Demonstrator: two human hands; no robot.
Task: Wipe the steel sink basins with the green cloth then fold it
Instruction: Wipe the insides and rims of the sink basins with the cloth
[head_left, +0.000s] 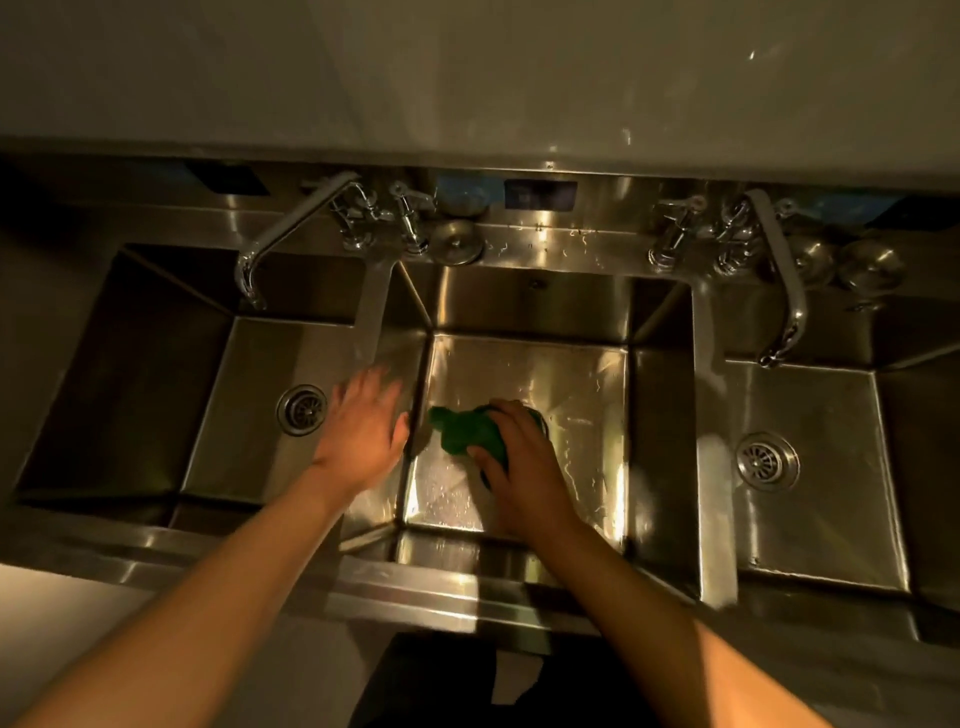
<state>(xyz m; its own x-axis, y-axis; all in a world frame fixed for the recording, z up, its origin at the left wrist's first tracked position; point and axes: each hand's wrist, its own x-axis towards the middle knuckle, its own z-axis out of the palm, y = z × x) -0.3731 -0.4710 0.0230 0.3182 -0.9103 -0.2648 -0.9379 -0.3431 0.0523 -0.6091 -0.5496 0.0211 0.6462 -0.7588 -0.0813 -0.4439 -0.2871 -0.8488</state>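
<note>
While the right grip curls round the bunched green cloth on the middle basin floor and the left grip hovers spread, wiping looks underway, folding undone.

Three-basin steel sink, green cloth on the floor of its middle basin.
</note>
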